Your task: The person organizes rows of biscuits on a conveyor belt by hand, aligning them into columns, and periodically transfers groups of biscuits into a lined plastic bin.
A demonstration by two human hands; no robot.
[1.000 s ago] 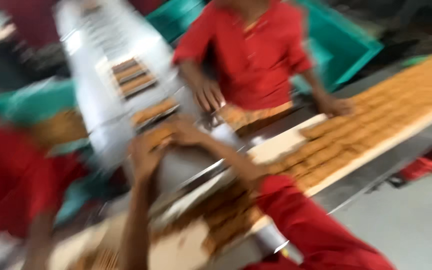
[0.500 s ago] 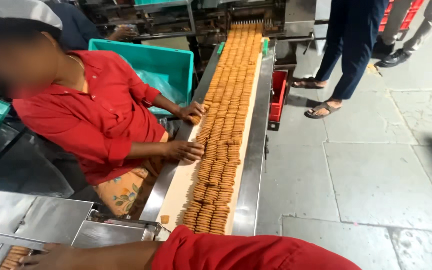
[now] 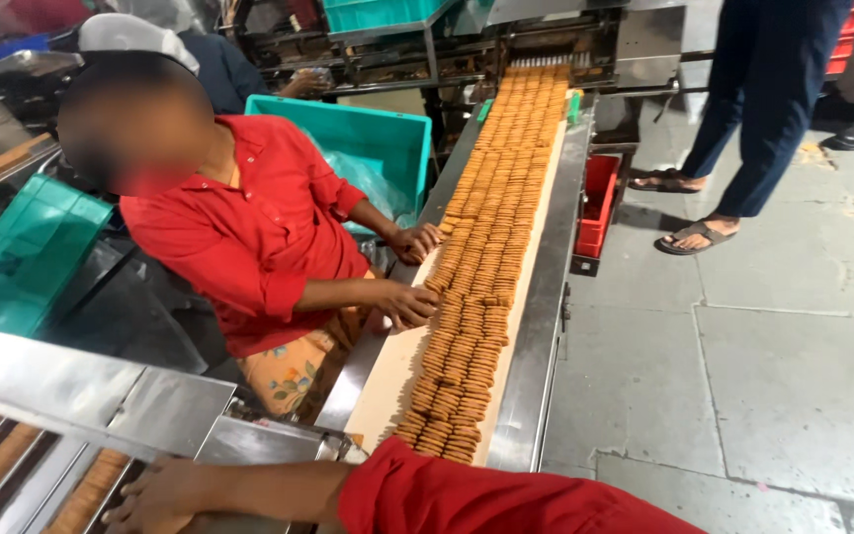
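My right arm in a red sleeve (image 3: 467, 499) reaches leftward along the bottom edge. My right hand (image 3: 165, 492) rests over steel feed lanes (image 3: 42, 396) that carry stacked brown biscuits (image 3: 86, 489); the frame edge cuts off its fingers, so its grip is unclear. My left hand is out of view. A long conveyor belt (image 3: 392, 381) runs away from me, packed with rows of biscuits (image 3: 486, 247). A seated co-worker in a red shirt (image 3: 239, 237) has both hands (image 3: 409, 302) on the belt's left edge, touching biscuits.
A teal crate (image 3: 368, 138) stands behind the co-worker and another teal crate (image 3: 22, 252) at the left. A red crate (image 3: 600, 203) hangs under the belt's right side. Two people's legs (image 3: 743, 99) stand on the stone floor (image 3: 793, 376) at the right. Machinery (image 3: 565, 40) feeds the belt's far end.
The view has swung right from the feed lanes to the long belt and steadied. My left hand has dropped out of view. The co-worker's hands stay at the belt's edge.
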